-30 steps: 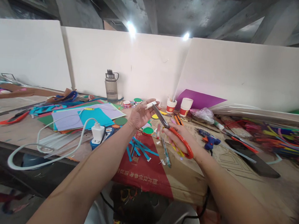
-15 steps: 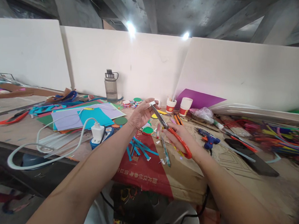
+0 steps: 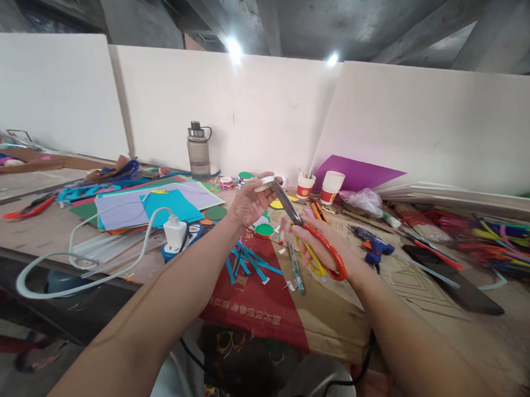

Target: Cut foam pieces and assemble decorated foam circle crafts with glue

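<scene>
My left hand [image 3: 248,206] is raised over the middle of the table, its fingers closed on a small white rounded piece [image 3: 264,184]. Whether that piece is paper or tape I cannot make out. In my right hand [image 3: 317,237] is a pair of scissors [image 3: 288,205] with red and yellow handles. Their blades point up and left, with the tips at the white piece. Below the hands lie several blue paper strips [image 3: 252,262], a round green-topped piece [image 3: 263,231] and a pen [image 3: 297,273].
A white plug [image 3: 174,233] with a looping cable stands at the left, by coloured paper sheets [image 3: 172,208]. Behind are a water bottle [image 3: 199,152] and two paper cups [image 3: 330,187]. A blue glue gun [image 3: 375,248] and a black phone-like slab [image 3: 457,282] lie right.
The scissors' handles have spread, and the yellow one now shows below my right hand. The white piece has turned in my left fingers and shows more of its rounded side.
</scene>
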The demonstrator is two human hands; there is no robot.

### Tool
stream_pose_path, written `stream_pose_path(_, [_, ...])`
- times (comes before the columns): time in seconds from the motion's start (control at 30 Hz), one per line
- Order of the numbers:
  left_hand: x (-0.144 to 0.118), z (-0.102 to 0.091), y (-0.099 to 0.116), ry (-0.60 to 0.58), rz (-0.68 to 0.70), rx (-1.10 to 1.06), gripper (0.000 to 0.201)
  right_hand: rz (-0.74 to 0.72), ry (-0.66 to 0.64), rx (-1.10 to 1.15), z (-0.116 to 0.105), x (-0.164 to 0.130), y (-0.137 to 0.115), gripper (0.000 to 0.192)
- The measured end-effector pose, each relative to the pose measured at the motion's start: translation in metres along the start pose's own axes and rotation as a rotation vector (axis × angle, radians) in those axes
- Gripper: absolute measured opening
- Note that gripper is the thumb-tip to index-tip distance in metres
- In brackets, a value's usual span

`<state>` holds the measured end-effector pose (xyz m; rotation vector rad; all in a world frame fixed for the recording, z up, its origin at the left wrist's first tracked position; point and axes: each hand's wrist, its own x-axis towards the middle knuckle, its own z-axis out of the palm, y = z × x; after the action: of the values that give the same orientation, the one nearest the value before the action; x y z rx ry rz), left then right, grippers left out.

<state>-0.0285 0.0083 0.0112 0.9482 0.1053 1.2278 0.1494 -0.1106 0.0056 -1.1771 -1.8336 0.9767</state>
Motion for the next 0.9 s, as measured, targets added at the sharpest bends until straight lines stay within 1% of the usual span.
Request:
stream_pose_path(0.13, [0.0001,-0.0002,-0.0007,-0.015,-0.017,0.004,0.027,0.022,0.007,0.045,0.0014,-0.0015,0.0006,0.031])
stream_pose_path(0.37, [0.0001,-0.0012,-0.0014,-0.046,-0.024,0.018,0.025,0.015,0.018,0.07,0.0031,-0.0011,-0.0011,0.03])
stream_pose_path(0.63, [0.0004,-0.0015,-0.0012,-0.022,-0.033,0.04,0.026,0.01,0.028,0.06,0.0026,-0.0018,-0.0033,0.03])
stream_pose_path(0.9, [0.0009,-0.0035,-0.0015,-0.06,-0.018,0.03,0.027,0.01,0.013,0.062,0.002,-0.002,-0.0036,0.027])
